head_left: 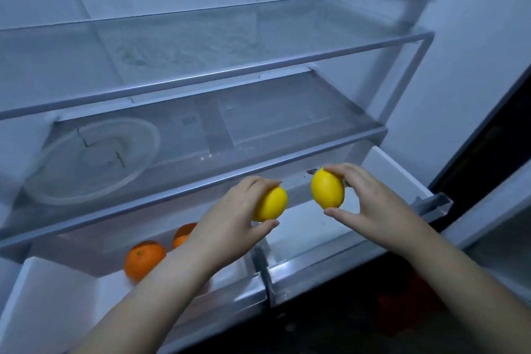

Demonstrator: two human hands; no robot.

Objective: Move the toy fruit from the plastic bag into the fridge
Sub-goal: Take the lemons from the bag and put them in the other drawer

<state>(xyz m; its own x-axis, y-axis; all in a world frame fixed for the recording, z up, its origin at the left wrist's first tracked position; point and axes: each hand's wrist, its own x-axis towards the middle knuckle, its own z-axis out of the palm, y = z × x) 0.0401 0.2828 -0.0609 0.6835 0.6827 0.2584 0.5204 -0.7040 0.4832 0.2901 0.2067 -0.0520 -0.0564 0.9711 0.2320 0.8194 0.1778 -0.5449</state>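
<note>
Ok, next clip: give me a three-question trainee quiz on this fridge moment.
1. True or false: each hand holds a lemon.
2. Which drawer holds the oranges? A) left drawer B) right drawer
3. Fill in: the clear round dish lies on the ___ glass shelf.

Key:
1. True: left hand grips one lemon, right hand the other lemon.
2. A: both oranges lie in the left drawer, not the right drawer.
3. Lower: the dish is on the lower shelf.

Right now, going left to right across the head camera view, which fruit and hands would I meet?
Front orange → back orange → left hand → its lemon → second lemon → right hand.
</note>
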